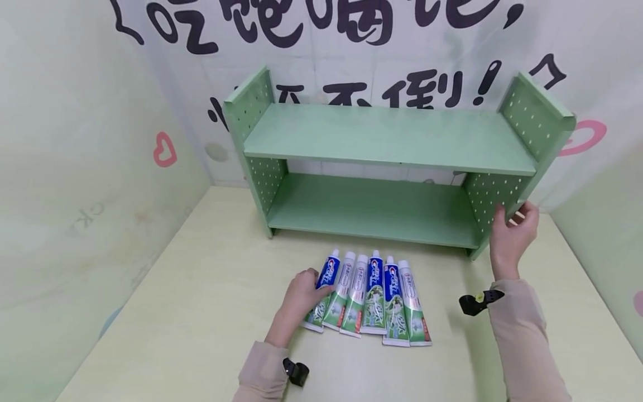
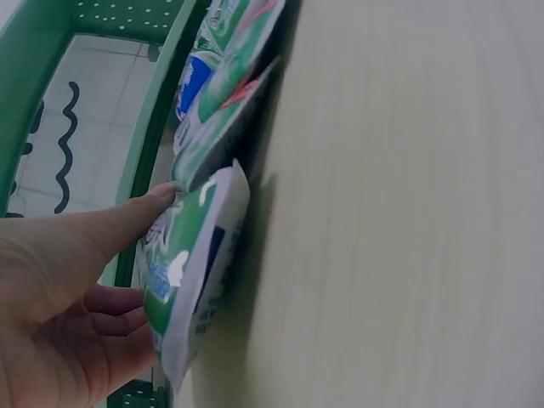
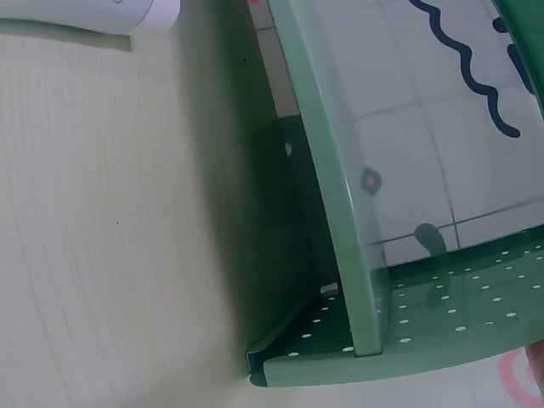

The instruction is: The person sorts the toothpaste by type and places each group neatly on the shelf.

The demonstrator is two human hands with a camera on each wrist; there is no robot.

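Observation:
Several toothpaste tubes lie side by side on the table in front of a green two-tier shelf, caps toward it. My left hand holds the leftmost toothpaste tube between thumb and fingers. In the left wrist view the thumb lies across this tube, with the fingers bent along its side. At the shelf's right end, my right hand grips the side panel, thumb on the inner face. Only a sliver of that hand enters the right wrist view.
The pale wooden table runs up to a back wall with large black lettering. Walls with heart drawings stand at the left and right. Each wrist carries a small black strapped device.

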